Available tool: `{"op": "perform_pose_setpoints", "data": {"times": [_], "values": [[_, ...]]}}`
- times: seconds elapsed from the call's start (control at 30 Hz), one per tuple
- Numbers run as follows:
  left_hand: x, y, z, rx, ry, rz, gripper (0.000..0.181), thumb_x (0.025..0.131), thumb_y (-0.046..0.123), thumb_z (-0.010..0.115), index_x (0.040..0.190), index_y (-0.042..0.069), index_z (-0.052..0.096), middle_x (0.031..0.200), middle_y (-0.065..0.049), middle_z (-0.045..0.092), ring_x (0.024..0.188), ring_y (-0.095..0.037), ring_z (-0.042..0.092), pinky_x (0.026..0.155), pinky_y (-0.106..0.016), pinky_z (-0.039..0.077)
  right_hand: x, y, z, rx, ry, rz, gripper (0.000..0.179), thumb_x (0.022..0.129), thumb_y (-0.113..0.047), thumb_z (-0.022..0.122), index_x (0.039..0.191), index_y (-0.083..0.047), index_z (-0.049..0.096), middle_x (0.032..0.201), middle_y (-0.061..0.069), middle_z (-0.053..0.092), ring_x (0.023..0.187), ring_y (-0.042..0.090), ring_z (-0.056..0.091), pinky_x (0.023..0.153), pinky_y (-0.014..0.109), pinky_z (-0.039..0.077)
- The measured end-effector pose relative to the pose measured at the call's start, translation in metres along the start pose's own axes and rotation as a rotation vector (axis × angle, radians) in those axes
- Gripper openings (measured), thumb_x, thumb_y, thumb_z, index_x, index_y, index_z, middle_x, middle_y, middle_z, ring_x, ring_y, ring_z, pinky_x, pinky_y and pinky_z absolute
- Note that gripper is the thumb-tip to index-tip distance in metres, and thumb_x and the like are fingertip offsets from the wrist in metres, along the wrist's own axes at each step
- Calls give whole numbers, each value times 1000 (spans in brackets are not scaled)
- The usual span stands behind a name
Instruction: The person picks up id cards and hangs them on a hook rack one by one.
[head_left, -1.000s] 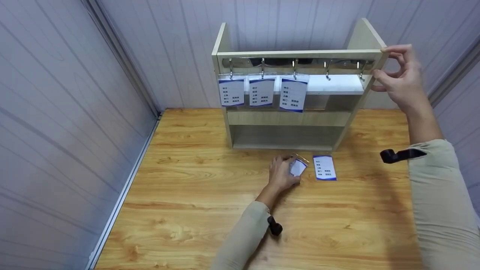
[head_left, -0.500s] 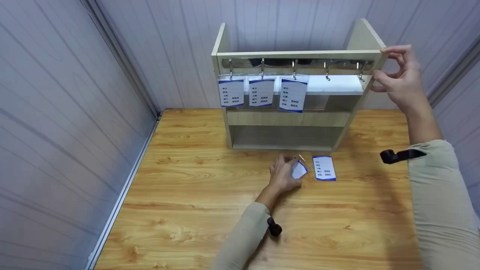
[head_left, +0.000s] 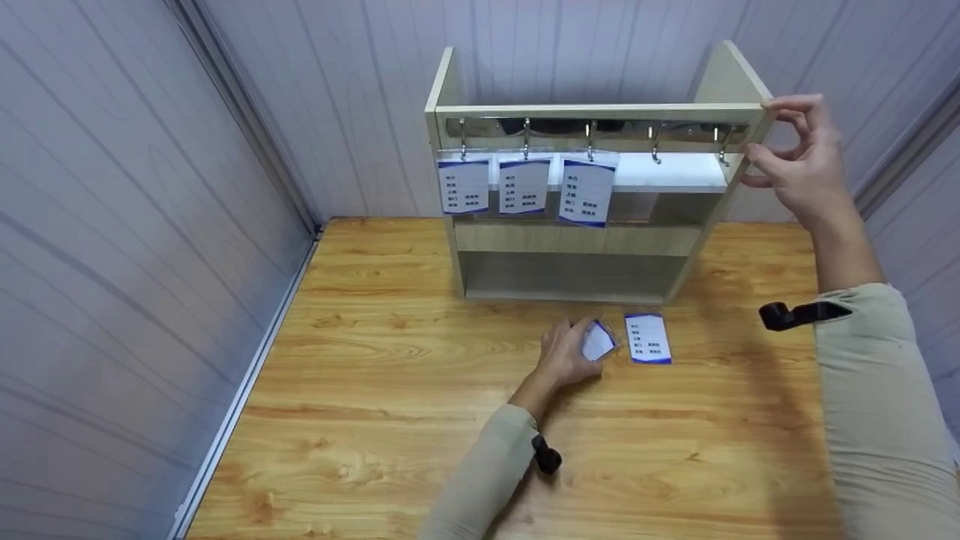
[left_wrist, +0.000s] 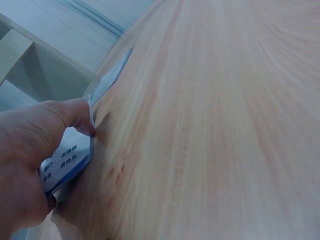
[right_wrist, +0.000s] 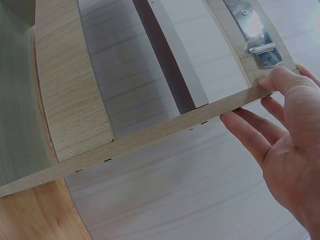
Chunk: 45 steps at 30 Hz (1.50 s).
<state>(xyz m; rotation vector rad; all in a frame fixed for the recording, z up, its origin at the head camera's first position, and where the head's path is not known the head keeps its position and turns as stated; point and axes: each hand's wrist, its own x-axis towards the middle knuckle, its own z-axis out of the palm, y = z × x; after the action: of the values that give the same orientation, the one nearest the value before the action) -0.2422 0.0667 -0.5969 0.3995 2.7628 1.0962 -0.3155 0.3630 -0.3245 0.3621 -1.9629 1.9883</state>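
Note:
In the head view my left hand [head_left: 564, 354] pinches a badge card [head_left: 598, 342] in a clear sleeve, close over the table in front of the shelf unit. The left wrist view shows this badge card [left_wrist: 69, 159] tilted between thumb and fingers, its lower print and blue edge visible. A second badge card [head_left: 649, 339] lies flat just to the right. My right hand [head_left: 806, 154] grips the upper right side panel of the wooden shelf unit [head_left: 577, 240]; in the right wrist view the thumb is on its front edge and the fingers are behind the panel [right_wrist: 165, 127].
Along the unit's top runs a metal rail with several hooks [head_left: 655, 146]. Three badge cards [head_left: 523, 185] hang from the hooks on the left; the two right hooks carry none. Panelled walls [head_left: 150, 262] stand left, right and behind the wooden table [head_left: 360, 435].
The badge card in my left hand has turned slightly, its clear end dropping from upper right to right. My right hand stays on the shelf unit.

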Motion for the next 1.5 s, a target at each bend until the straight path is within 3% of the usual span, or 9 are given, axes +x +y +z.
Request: {"op": "perform_pose_setpoints", "data": {"times": [0.4, 0.83, 1.07, 1.33, 1.5], "values": [[-7, 2, -4, 30, 38, 61, 94, 80, 17, 95, 165, 28, 56, 143, -12, 69, 121, -25, 63, 109, -38, 43, 0, 1, 0, 10, -11, -15, 54, 98, 17, 66, 142, -14, 59, 140, 7, 51, 88, 14, 83, 64, 28, 67], [-8, 11, -8, -33, 109, 86, 91, 84, 11, 93, 161, 38, 54, 145, -5, 72, 124, -21, 66, 99, -31, 40, -1, 0, 0, 14, -6, -14, 54, 98, 19, 65, 142, -14, 59, 140, 7, 53, 88, 14, 84, 65, 29, 67], [-9, 12, -5, -98, 156, 133, 82, 91, 9, 88, 161, 29, 51, 146, -10, 71, 129, -24, 68, 111, -39, 53, -2, 0, 0, -6, -3, -14, 54, 99, 17, 65, 142, -14, 59, 140, 6, 53, 88, 13, 83, 65, 28, 67], [-8, 9, -1, -190, 261, 253, 77, 92, 4, 87, 157, 17, 48, 146, -17, 70, 121, -30, 72, 97, -32, 61, -1, 1, -1, 24, -8, -21, 54, 98, 19, 65, 140, -13, 59, 140, 7, 52, 86, 15, 83, 64, 29, 67], [-8, 16, -3, -233, 278, 242, 79, 92, 3, 86, 159, 19, 47, 155, -15, 67, 129, -30, 72, 105, -33, 60, 0, 1, 0, 25, -8, -25, 53, 97, 19, 65, 139, -13, 59, 139, 8, 52, 87, 15, 83, 64, 29, 67]]}}
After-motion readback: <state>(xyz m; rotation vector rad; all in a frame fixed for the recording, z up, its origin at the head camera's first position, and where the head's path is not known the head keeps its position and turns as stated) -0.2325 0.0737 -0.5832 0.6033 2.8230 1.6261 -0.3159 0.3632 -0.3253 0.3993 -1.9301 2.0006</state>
